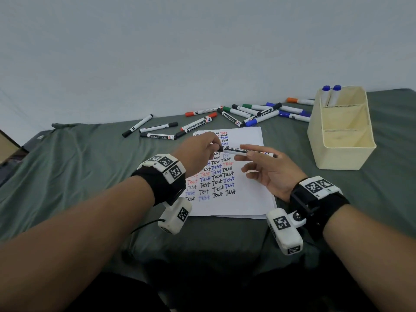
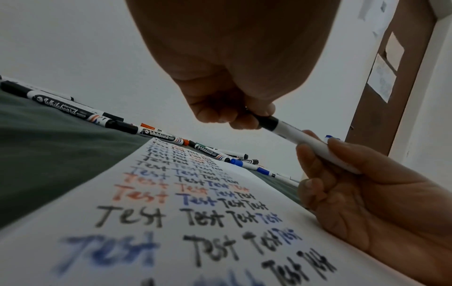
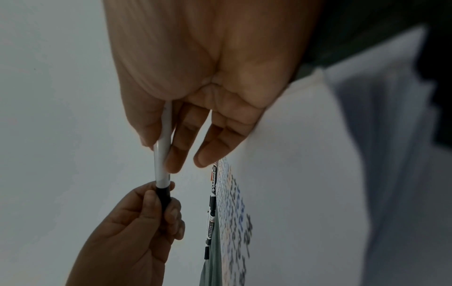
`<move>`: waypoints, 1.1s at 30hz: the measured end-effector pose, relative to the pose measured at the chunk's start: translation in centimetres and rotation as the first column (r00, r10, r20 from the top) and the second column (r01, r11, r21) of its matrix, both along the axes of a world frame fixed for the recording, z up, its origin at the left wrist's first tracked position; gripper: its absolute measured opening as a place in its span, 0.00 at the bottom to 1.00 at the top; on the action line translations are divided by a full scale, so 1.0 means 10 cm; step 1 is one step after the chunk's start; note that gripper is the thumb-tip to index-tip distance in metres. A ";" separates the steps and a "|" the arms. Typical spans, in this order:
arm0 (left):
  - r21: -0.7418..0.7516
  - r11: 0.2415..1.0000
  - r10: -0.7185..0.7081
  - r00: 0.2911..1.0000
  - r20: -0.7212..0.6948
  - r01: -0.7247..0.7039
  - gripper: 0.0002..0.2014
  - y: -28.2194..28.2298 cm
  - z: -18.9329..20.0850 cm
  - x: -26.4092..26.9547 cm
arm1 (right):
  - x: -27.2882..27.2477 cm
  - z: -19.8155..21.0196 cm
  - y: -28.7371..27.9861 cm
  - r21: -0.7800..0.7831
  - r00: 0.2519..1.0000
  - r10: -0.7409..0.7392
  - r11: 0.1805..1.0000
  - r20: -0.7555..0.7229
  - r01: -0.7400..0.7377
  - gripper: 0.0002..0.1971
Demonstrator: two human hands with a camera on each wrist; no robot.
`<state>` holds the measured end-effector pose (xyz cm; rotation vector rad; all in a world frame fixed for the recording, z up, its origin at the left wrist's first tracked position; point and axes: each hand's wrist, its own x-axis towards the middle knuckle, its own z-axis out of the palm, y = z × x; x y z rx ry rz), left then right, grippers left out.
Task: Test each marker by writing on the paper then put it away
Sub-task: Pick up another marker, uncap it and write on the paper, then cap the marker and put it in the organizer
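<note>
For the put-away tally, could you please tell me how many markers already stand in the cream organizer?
2: both blue-capped markers stand side by side in the cream organizer's rear compartment; others may be hidden.

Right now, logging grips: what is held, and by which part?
A black whiteboard marker: left hand pinches its black cap, right hand holds its white barrel.

Both hands hover close together, left hand (image 1: pixel 198 152) fingertips pinched, right hand (image 1: pixel 272 174) palm-up with fingers loosely curled.

plain pale wall (image 1: pixel 202 52) behind green-draped table (image 1: pixel 78 154).
</note>
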<state>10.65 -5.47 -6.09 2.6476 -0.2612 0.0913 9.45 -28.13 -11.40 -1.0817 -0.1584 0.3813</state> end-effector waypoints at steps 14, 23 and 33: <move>0.546 0.834 0.163 0.906 -0.392 0.086 0.57 0.38 -0.51 0.08 | 0.02 0.02 0.04 0.001 0.964 -0.242 0.970 -0.112 0.244 0.07; 0.517 0.853 0.172 0.900 -0.401 0.068 0.55 0.38 -0.51 0.07 | 0.26 0.63 -0.07 -0.341 0.770 -0.440 0.713 0.463 0.613 0.03; 0.496 0.865 0.176 0.883 -0.435 0.072 0.56 0.39 -0.50 0.07 | 0.87 1.67 -0.82 -0.294 0.443 -0.450 0.363 0.775 0.884 0.29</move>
